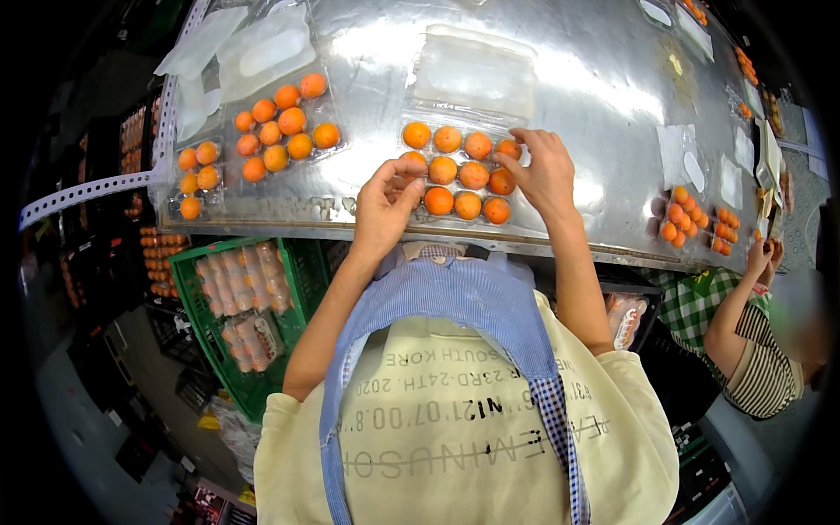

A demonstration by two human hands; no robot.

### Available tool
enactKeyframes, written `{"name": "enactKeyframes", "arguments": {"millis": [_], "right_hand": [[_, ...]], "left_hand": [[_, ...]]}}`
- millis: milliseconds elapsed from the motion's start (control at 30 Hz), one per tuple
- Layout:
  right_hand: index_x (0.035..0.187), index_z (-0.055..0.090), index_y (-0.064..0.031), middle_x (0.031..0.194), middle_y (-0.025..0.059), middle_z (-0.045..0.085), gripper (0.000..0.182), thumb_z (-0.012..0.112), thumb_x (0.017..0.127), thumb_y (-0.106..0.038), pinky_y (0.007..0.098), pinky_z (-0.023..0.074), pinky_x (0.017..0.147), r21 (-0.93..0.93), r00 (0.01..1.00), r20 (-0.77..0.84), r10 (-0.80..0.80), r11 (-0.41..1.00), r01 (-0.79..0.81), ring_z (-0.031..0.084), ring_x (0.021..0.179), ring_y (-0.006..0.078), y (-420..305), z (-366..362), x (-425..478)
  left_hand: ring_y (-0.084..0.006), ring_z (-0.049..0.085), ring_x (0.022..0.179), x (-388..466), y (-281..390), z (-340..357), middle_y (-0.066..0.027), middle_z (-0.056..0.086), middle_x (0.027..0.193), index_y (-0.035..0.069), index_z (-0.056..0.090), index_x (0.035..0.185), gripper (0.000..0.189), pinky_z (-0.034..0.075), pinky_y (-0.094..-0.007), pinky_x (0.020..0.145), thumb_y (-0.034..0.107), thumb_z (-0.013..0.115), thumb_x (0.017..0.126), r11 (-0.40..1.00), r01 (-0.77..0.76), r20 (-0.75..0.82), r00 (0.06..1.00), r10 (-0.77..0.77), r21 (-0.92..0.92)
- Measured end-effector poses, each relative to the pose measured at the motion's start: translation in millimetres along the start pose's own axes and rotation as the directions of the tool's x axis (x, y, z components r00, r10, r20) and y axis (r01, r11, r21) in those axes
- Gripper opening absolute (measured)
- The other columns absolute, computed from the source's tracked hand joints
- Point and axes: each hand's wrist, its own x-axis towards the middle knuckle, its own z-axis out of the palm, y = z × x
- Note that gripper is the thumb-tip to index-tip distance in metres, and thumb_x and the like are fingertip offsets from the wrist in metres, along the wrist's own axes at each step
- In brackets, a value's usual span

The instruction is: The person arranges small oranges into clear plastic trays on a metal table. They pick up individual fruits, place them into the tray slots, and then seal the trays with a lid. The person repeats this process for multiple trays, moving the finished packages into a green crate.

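In front of me, a clear plastic clamshell punnet [476, 117] lies with its lid [476, 69] folded back, away from me. Round orange fruits [443, 170] fill its cups in rows. My left hand [387, 207] is at the near left corner, fingers curled over a fruit [413, 159] in the left column; its fingers and thumb hide part of that corner. At the far right corner, the thumb and index finger of my right hand [545, 172] lie around another fruit [508, 149].
More fruit-filled punnets [279, 131] with open lids lie left on the metal table [367, 131]. Below its edge stands a green crate [226, 367] of closed packs [243, 279]. At right, another person's hands [764, 257] work near smaller punnets [686, 216].
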Motion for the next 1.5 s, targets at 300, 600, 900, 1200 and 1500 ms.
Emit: {"name": "enactKeyframes", "arguments": {"millis": [300,600,900,1200,1500], "right_hand": [[0.075,0.066,-0.0089,0.068,0.0045,0.06,0.029,0.078,0.058,-0.03,0.0369,0.0435,0.066,-0.2,0.976,0.138,-0.168,0.96,0.194,0.057,0.072,0.0234,-16,30,24],[0.092,0.069,-0.0047,0.078,0.0053,0.065,0.032,0.075,0.067,-0.024,0.0291,0.0469,0.07,0.404,0.901,0.415,0.13,0.86,-0.311,0.058,0.073,0.0161,-15,-8,25],[0.106,0.065,-0.0045,0.095,0.0041,0.062,0.042,0.078,0.068,-0.018,0.0273,0.0439,0.08,0.747,0.938,0.341,-0.066,0.624,-0.227,0.055,0.088,0.0117,-30,-18,-6],[0.108,0.059,-0.0021,0.085,0.0023,0.06,0.036,0.073,0.078,-0.017,0.0206,0.0431,0.059,0.825,0.89,0.455,-0.033,0.391,-0.408,0.055,0.068,0.0062,-57,-14,-11],[0.111,0.057,0.0001,0.085,0.005,0.062,0.027,0.056,0.092,-0.019,0.0219,0.0498,0.06,0.853,0.87,0.49,-0.058,0.237,-0.465,0.059,0.067,0.0087,-53,-11,-11]], "left_hand": [[-0.0098,0.059,0.078,0,0,1,-0.0054,0.062,0.089,0.001,0.056,0.107,0.021,0.048,-0.0228,0.068,0.009,0.059,0.088,0.999,-0.032,0.036,0.999,0.031,0.033],[-0.0082,0.058,0.082,0,4,1,-0.0033,0.064,0.094,0.003,0.058,0.105,0.017,0.046,-0.0225,0.069,0.009,0.058,0.088,0.999,0.032,0.043,0.999,-0.032,-0.014],[-0.0134,0.061,0.084,1,32,20,-0.0101,0.062,0.102,0.002,0.049,0.118,0.031,0.049,-0.0237,0.065,0.017,0.056,0.092,0.925,0.188,0.275,0.957,-0.096,-0.331],[-0.0164,0.063,0.085,-2,27,21,-0.0105,0.062,0.1,0.003,0.051,0.12,0.032,0.053,-0.0281,0.071,0.018,0.057,0.092,0.93,0.101,0.223,0.975,-0.02,-0.354],[-0.0161,0.063,0.087,-1,21,18,-0.0117,0.061,0.102,0.001,0.053,0.119,0.031,0.056,-0.0284,0.072,0.015,0.058,0.091,0.86,0.188,0.226,0.97,-0.087,-0.475]]}}
